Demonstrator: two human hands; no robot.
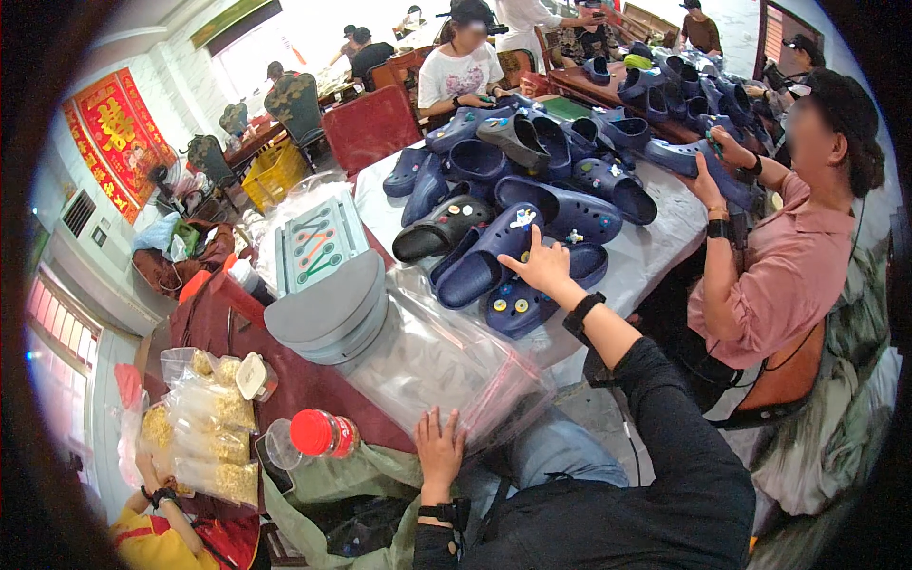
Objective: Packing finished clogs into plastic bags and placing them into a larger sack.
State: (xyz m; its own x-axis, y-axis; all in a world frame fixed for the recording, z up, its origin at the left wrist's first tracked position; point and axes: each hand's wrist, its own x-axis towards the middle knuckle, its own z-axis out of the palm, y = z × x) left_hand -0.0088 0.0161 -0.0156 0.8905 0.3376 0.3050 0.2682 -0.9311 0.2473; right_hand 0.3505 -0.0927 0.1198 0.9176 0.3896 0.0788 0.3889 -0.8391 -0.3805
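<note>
My right hand (544, 264) reaches over a pile of clogs with its index finger and thumb stretched out. Its fingertips are at a navy clog (478, 271) with a white charm on top; whether they touch it I cannot tell. Below this hand is another navy clog (522, 309) with two round yellow charms. A black clog (445, 230) with several charms is just beyond. My left hand (440, 448) lies flat, fingers spread, at the near edge of a stack of clear plastic bags (432, 351). Neither hand holds anything.
Left of the bags stand grey stacked trays (328, 318). A red-lidded jar (321, 433) and clear bags of small yellowish pieces (218, 437) are nearer left. At right, a person in pink (760, 275) holds a navy clog (693, 161). More clogs (674, 90) lie beyond.
</note>
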